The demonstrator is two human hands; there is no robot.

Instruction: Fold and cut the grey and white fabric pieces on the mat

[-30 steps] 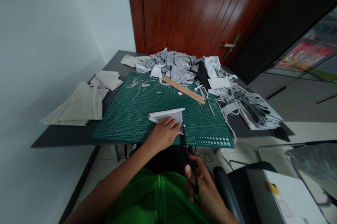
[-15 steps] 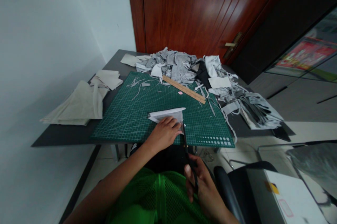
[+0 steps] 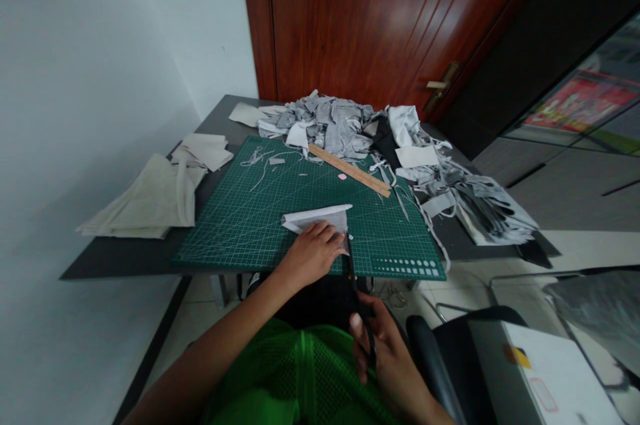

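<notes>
A small folded piece of grey and white fabric [image 3: 325, 216] lies near the front edge of the green cutting mat [image 3: 240, 212]. My left hand [image 3: 313, 252] rests on it, fingers laid out over the cloth and pressing it down. In my right hand [image 3: 383, 338] are black scissors [image 3: 353, 275], gripped by the handles below the table edge. Their blades point away from me and lie along the right edge of the fabric, touching or very close to it. Whether the blades are parted is hard to make out.
A wooden ruler [image 3: 350, 170] lies slantwise on the mat beside a pink chip [image 3: 343, 176] and loose threads. Grey fabric scraps [image 3: 345, 125] are heaped behind. Cream cloth [image 3: 150, 202] lies left, folded grey cloth [image 3: 493, 208] right. A white box [image 3: 560, 372] sits on the chair at right.
</notes>
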